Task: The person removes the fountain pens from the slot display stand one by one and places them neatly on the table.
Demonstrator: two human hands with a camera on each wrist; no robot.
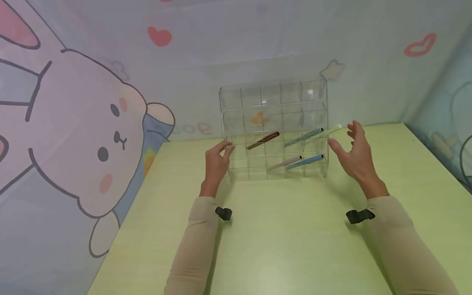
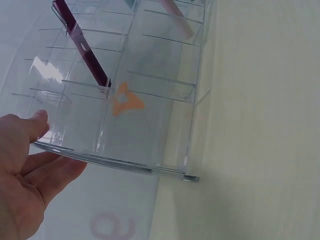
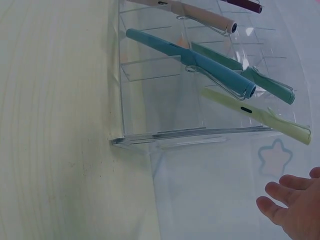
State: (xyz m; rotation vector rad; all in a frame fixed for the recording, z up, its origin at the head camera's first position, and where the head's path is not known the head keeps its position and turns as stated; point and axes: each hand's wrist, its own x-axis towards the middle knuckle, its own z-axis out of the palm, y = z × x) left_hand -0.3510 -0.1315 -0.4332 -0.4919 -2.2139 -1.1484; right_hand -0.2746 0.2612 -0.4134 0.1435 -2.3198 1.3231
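A clear acrylic pen rack (image 2: 115, 162) with tiered compartments stands on the table near the back wall. My left hand (image 1: 216, 164) holds its left side panel, the thumb on one face and the fingers on the other in the left wrist view. Off the rack's right side, my right hand (image 1: 355, 157) is spread and touches nothing. On one tier lean a maroon pen (image 1: 263, 140), a green pen (image 1: 304, 137) and a pale yellow-green pen (image 1: 330, 131). Below them lie a pink pen (image 1: 284, 163) and a blue pen (image 1: 305, 162).
The pale yellow-green table (image 1: 273, 237) extends in front of the rack and to both sides. Behind it hangs a wall covering (image 1: 236, 37) with a large cartoon rabbit (image 1: 81, 131) at left. A dark cable (image 1: 463, 159) shows at the right edge.
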